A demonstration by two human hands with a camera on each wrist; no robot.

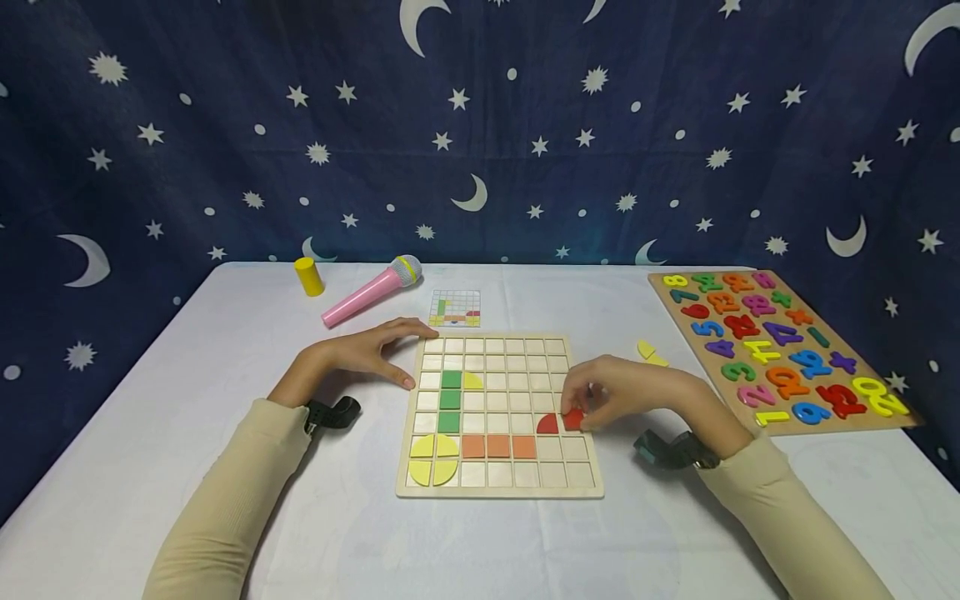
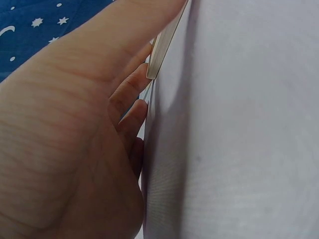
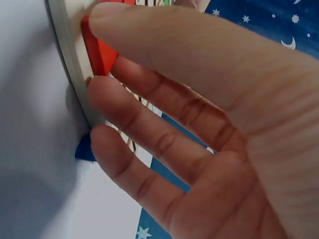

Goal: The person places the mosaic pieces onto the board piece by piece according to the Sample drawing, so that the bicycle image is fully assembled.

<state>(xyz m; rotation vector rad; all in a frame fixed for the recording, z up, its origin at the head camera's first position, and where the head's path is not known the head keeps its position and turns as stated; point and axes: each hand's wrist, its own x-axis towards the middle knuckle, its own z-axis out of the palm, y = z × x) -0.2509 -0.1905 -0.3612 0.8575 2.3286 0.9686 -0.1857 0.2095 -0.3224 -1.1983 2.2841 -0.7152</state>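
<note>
A wooden grid board (image 1: pixel 520 492) lies flat on the table. My right hand (image 1: pixel 626 390) pinches a red tile (image 1: pixel 573 419) between thumb and fingertips over a cell by the board's right edge; fingers cover part of its outline. Left of it sits a red quarter-circle tile (image 1: pixel 548 424). At the board's upper left, my left hand (image 1: pixel 365 348) rests with fingers spread, the thumb touching the side edge and fingertips at the corner. On the grid are green squares (image 1: pixel 450 400), a yellow quarter circle (image 1: pixel 472 381), yellow quarters forming a circle (image 1: pixel 422 472) and orange squares (image 1: pixel 498 447).
Behind the board lies a pattern card (image 1: pixel 455 308), near a pink microphone (image 1: pixel 367 296) and a yellow cylinder (image 1: pixel 309 277). Loose yellow pieces (image 1: pixel 657 360) lie beyond my right hand, beside a number puzzle board (image 1: pixel 825 427). A small blue piece (image 3: pixel 85 148) shows below the right fingers.
</note>
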